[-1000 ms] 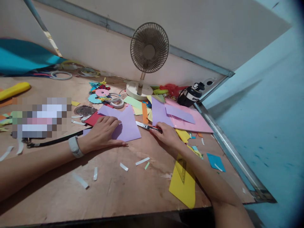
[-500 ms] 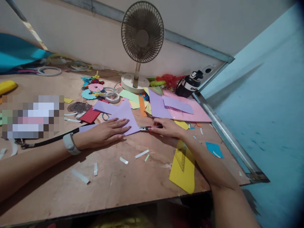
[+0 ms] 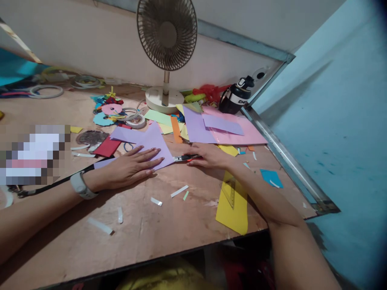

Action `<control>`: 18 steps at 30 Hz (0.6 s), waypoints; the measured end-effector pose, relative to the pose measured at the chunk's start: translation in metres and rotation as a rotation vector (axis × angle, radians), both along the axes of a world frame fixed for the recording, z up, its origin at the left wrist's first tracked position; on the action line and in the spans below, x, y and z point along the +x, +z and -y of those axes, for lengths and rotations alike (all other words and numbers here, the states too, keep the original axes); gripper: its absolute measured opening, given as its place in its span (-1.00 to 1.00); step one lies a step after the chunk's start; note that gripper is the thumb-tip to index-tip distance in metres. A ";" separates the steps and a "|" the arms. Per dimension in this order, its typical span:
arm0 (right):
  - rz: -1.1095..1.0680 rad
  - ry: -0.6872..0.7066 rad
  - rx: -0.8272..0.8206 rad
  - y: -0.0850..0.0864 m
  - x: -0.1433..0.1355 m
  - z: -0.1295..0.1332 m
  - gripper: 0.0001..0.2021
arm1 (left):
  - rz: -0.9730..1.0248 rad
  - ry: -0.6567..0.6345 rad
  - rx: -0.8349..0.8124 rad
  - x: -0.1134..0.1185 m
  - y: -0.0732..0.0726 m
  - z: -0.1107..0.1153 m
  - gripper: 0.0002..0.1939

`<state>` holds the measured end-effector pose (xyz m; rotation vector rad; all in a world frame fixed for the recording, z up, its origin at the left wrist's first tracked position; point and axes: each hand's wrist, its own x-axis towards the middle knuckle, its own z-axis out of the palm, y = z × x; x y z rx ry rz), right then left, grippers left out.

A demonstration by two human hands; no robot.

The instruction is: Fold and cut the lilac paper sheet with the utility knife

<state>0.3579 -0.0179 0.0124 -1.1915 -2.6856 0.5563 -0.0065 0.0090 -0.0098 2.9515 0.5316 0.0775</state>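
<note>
My left hand (image 3: pixel 131 166) lies flat, fingers stretched out, on a folded purple sheet of paper (image 3: pixel 155 139). It presses the sheet against the wooden table (image 3: pixel 136 241). A grey band (image 3: pixel 81 184) is round the left wrist. In my right hand (image 3: pixel 208 155) is a box cutter (image 3: pixel 185 158) with black and red on its handle, pointing left. Its metal tip is at the right corner of the purple sheet; whether it touches the paper or sits between the folds, I cannot tell.
Behind the hands stand a fan (image 3: pixel 165 98) and a black bottle (image 3: pixel 237 96). Purple and pink sheets (image 3: pixel 254 137) lie at the right. Yellow paper (image 3: pixel 232 217) with a set square (image 3: pixel 232 193) is near the front edge. White strips (image 3: pixel 179 191) are scattered about.
The view has shifted slightly, so most things appear farther left and higher. The box cutter has turned a little in my right hand, showing more black. My left hand stays flat on the sheet.
</note>
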 end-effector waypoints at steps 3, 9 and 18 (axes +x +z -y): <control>-0.006 -0.029 0.078 -0.005 -0.001 0.000 -0.65 | 0.024 -0.001 0.004 0.000 -0.002 0.000 -0.40; -0.086 -0.012 0.095 -0.012 0.002 0.002 -0.65 | 0.065 0.009 -0.006 0.000 -0.005 0.001 -0.37; -0.192 0.083 0.062 -0.015 0.014 -0.002 -0.65 | 0.039 -0.004 0.005 -0.001 -0.007 -0.002 -0.37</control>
